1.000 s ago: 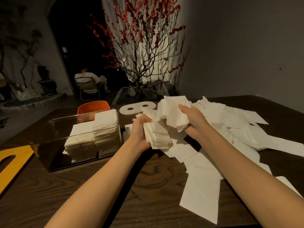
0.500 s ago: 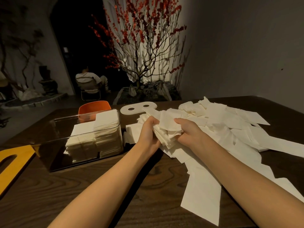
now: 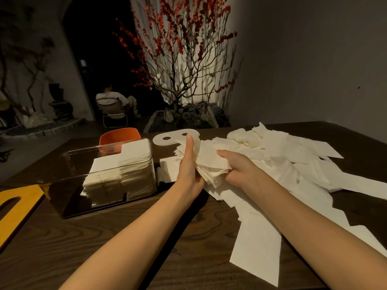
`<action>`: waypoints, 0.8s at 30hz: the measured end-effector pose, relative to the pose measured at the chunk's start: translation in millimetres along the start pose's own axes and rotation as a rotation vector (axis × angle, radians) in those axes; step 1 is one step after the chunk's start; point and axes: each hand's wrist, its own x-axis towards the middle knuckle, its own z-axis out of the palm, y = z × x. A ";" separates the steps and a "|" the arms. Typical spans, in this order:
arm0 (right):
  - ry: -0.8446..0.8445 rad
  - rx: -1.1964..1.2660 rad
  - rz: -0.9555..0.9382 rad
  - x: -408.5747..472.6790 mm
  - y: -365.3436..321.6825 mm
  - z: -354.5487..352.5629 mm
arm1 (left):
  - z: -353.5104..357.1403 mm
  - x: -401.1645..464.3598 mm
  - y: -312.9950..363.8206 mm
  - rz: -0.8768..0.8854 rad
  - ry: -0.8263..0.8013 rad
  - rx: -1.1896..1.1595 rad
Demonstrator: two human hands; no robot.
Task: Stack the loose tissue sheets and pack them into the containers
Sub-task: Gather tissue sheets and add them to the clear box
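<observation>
1. A person sits at a dark wooden table (image 3: 129, 243), seen from their own head looking down; both bare forearms reach forward to the middle of the view.
2. The left hand (image 3: 189, 166) stands on edge, thumb pointing up and away, its palm pressed flat against the left side of a bundle of tissue sheets (image 3: 209, 164). The fingers lie behind the bundle and cannot be seen.
3. The right hand (image 3: 238, 166) grips the same bundle from the right, thumb on top and fingers curled underneath, so the bundle is squeezed between the two hands.
4. The bundle is fanned and uneven, its lower edges splayed just above the table.
5. Right of the hands, and under the right forearm, a wide spread of loose tissue sheets (image 3: 293, 164) covers the table, overlapping at many angles, with one long sheet (image 3: 257, 248) lying nearest the person.
6. Left of the hands stands a clear plastic container (image 3: 69, 164), near the left hand but not touching it. Inside sit two side-by-side stacks of tissues (image 3: 125, 170), the right stack taller.
7. Beyond the hands a flat white lid (image 3: 165, 141) with two holes lies on the table.
8. An orange chair back (image 3: 119, 135) shows behind the container, and a yellow board (image 3: 16, 208) lies at the left edge.
</observation>
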 end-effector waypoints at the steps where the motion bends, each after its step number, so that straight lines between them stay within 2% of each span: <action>1: 0.008 -0.011 0.000 0.4 0.1 0.1 | 0.0 -0.9 0.2 -0.003 0.002 0.012; 5: 0.030 -0.069 0.007 -2.3 0.3 0.6 | -1.5 1.6 -2.5 -0.004 0.071 0.067; 8: 0.033 -0.139 0.015 -1.2 1.7 1.6 | -2.1 2.4 -3.3 0.000 0.123 0.022; 17: 0.014 -0.187 0.014 -4.2 -6.9 -5.8 | -5.1 3.8 10.3 0.077 0.152 -0.050; 21: 0.088 -0.250 -0.046 0.0 -10.4 -7.8 | -13.5 8.6 20.2 0.066 0.175 -0.062; 24: 0.161 -0.277 -0.118 4.9 -17.0 -13.4 | -19.5 10.6 27.2 -0.011 0.132 -0.061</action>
